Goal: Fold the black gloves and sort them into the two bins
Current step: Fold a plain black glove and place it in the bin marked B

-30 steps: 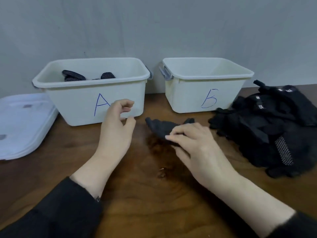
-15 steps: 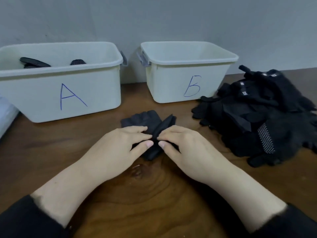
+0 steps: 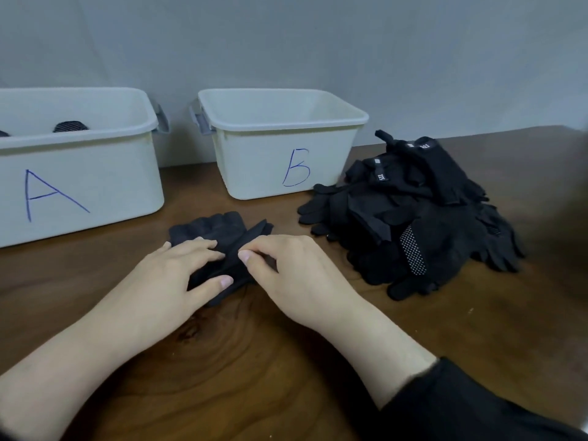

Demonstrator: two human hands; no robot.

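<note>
A black glove (image 3: 219,232) lies on the wooden table in front of the two white bins. My left hand (image 3: 178,281) rests on its left part, thumb and fingers pressing the fabric. My right hand (image 3: 292,272) pinches the glove's right edge between thumb and fingers. Bin A (image 3: 95,183) stands at the left with dark folded gloves (image 3: 70,125) showing inside. Bin B (image 3: 270,173) stands to its right; its visible inside shows nothing. A heap of black gloves (image 3: 420,218) lies right of bin B.
A grey wall runs behind the bins. Bare wood table (image 3: 254,361) stretches toward me, under my forearms in black sleeves. Grey handles stick out between the two bins.
My left hand came from in front of bin A onto the glove and both hands now grip it. The view shifted right, and the white lid at the left is out of sight.
</note>
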